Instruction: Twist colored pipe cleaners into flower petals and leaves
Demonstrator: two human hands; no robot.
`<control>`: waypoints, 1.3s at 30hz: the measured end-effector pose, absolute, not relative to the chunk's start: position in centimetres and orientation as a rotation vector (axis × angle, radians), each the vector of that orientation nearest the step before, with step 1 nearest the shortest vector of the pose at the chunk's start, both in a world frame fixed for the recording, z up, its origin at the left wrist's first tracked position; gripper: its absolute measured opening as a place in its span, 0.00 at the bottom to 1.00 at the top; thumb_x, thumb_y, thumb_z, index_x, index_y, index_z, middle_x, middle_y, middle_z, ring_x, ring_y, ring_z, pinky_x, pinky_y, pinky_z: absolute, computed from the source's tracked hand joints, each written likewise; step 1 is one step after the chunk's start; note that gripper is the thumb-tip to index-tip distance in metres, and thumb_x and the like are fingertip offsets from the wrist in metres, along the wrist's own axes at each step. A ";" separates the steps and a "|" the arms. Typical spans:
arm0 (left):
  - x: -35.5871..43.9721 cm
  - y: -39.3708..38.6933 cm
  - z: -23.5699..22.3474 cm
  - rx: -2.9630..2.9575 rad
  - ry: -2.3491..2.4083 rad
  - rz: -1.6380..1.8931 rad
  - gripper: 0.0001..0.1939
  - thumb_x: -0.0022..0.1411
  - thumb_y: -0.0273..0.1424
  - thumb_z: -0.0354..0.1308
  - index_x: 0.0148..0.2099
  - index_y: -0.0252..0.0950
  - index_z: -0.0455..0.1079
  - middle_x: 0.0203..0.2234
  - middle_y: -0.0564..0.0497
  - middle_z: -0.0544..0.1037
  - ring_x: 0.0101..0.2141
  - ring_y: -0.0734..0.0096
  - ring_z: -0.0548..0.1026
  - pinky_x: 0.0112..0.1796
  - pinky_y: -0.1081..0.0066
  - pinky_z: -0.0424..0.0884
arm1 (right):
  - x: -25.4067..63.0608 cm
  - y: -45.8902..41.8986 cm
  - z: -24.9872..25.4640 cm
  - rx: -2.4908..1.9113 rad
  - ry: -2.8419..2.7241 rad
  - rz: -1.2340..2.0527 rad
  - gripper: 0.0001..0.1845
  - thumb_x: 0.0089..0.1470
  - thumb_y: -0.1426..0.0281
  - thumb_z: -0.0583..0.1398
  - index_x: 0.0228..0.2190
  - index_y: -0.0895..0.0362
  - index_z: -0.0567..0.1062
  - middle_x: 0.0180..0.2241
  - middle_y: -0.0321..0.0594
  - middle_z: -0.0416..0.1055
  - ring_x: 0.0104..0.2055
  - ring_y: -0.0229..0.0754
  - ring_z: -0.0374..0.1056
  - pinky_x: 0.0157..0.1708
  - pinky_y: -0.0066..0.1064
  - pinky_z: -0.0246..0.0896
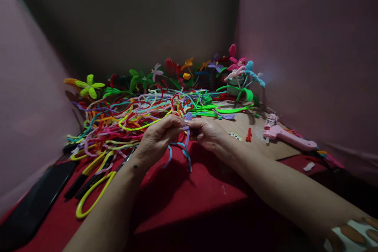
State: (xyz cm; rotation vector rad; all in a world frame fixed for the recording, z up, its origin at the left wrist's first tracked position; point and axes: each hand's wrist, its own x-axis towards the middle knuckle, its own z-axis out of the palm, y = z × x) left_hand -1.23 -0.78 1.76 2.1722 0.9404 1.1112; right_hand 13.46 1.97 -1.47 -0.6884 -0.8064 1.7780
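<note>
from left, we see yellow-handled scissors (pixel 85 194) below a heap of coloured fuzzy stems (pixel 141 115); our left hand (pixel 162 136) and right hand (pixel 206 132), fingertips pinched together, hold a looped purple stem (pixel 188 116) between them above red cloth (pixel 177 201); a pink glue gun (pixel 291 136) rests on cardboard (pixel 280 151) at right.

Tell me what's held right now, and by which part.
A purple fuzzy piece, pinched by the left hand and right hand just below its broad upper end.
</note>
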 end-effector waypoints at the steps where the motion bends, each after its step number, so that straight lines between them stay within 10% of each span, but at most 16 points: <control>1: -1.2 -1.0 1.9 2.111 0.968 1.110 0.05 0.56 0.32 0.53 0.33 0.36 0.67 0.26 0.54 0.67 0.24 0.78 0.63 0.26 0.77 0.61 | 13.4 1.8 -1.4 -0.696 -0.837 1.755 0.03 0.34 0.75 0.62 0.17 0.62 0.71 0.16 0.33 0.65 0.18 0.30 0.56 0.21 0.26 0.47; 39: -0.7 -1.0 0.3 3.026 1.338 0.742 0.06 0.58 0.23 0.44 0.34 0.34 0.62 0.27 0.50 0.67 0.26 0.73 0.66 0.27 0.73 0.63 | 13.2 1.1 -1.9 -0.911 -1.161 1.540 0.14 0.33 0.67 0.64 0.12 0.60 0.65 0.10 0.29 0.57 0.13 0.28 0.49 0.14 0.25 0.40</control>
